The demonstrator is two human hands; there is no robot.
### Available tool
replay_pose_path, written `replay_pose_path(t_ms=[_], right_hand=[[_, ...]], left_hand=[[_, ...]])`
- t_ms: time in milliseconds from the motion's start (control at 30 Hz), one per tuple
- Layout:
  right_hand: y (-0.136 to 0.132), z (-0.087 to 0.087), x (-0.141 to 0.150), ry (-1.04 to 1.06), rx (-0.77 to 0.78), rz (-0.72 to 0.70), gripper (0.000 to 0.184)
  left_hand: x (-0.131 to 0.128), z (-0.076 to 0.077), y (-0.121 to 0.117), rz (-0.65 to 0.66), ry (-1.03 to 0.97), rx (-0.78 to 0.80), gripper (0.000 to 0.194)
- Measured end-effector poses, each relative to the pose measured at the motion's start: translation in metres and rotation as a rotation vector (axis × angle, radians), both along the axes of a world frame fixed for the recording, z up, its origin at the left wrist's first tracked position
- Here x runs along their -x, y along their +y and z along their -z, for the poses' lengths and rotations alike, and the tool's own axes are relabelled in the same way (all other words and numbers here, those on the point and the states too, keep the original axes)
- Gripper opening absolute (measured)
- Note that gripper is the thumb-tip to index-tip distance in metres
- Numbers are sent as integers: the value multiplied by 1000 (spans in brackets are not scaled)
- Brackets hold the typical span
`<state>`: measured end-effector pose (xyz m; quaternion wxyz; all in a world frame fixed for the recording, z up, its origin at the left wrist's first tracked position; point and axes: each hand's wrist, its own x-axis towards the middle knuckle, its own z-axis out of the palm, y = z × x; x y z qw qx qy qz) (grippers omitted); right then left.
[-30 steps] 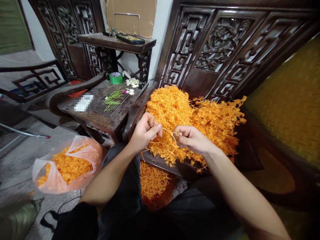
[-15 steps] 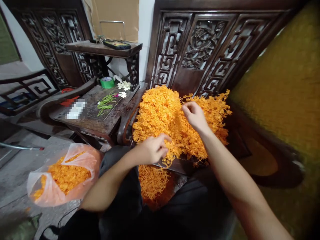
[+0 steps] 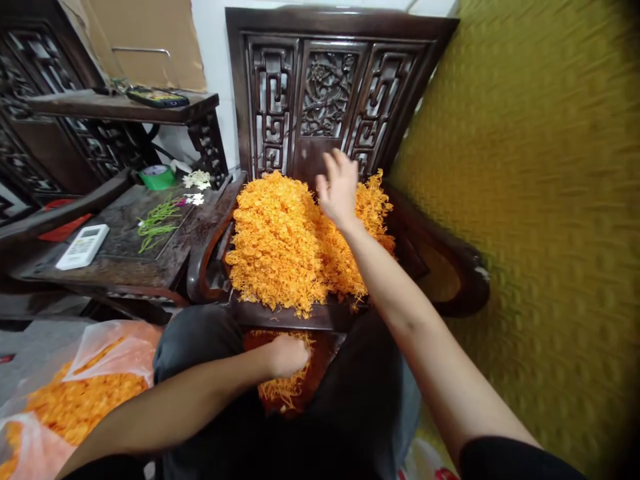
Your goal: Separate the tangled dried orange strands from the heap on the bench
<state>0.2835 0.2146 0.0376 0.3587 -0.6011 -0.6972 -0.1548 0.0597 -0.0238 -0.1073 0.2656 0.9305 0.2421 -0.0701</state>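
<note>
A big heap of orange stringy sprigs (image 3: 285,243) covers the seat of a carved dark wooden chair (image 3: 320,87). My right hand (image 3: 339,188) reaches over the back of the heap, fingers spread, holding nothing. My left hand (image 3: 287,355) is low between my knees, fingers closed, resting on a smaller pile of orange sprigs (image 3: 283,390) below the seat edge. What it grips, if anything, is hidden.
A dark side table (image 3: 120,260) at left carries a white remote (image 3: 83,246), green stems (image 3: 156,220), white blossoms (image 3: 197,179) and a green tape roll (image 3: 157,177). A plastic bag of orange pieces (image 3: 75,400) lies lower left. A yellow wall (image 3: 540,200) stands right.
My left hand dropped from the heap's front edge down to the small pile between my knees. My right hand moved further back over the heap and opened. The view swung right.
</note>
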Motion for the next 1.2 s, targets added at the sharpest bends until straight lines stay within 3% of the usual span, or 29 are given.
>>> replay_pose_path(t_ms=[67,100,200,267,367,433,500,600,700,800,867,967,1067,1200], right_hand=[[-10,3,-53,212,85,290,53],[-14,8,-77,279,197,374,51],[-24,28,-126,343,387,362,32],[-28,41,-139,363,408,312,20],[-30,54,-145,405,346,296,31],[-32,58,-150,432,330,304,38],[-36,61,-158,448,359,306,35],[-44,68,-172,446,376,344,24],[-49,77,-179,432,313,380,22],[-50,80,-175,448,245,318,16],[-53,75,-170,473,169,280,20],[-68,49,-160,575,-159,214,27],[-100,4,-147,657,-507,117,33],[-153,-55,-118,691,-639,14,33]], left_hand=[[-3,-19,13,76,-14,-25,32],[-9,-31,20,106,-27,-46,33],[-43,-71,45,81,-186,-114,35],[-80,-94,68,-21,-367,-190,38],[-148,-113,112,-393,-516,-322,40],[-191,-113,145,-631,-484,-352,50],[-226,-104,175,-719,-404,-354,73],[-260,-81,206,-625,-293,-386,102],[-277,-60,218,-541,-256,-424,105],[-282,-49,223,-501,-251,-452,106],[-281,-43,227,-499,-222,-438,109],[-277,-35,234,-508,-138,-387,104],[-274,-31,238,-521,-84,-344,99],[-266,-46,230,-511,-138,-274,101]])
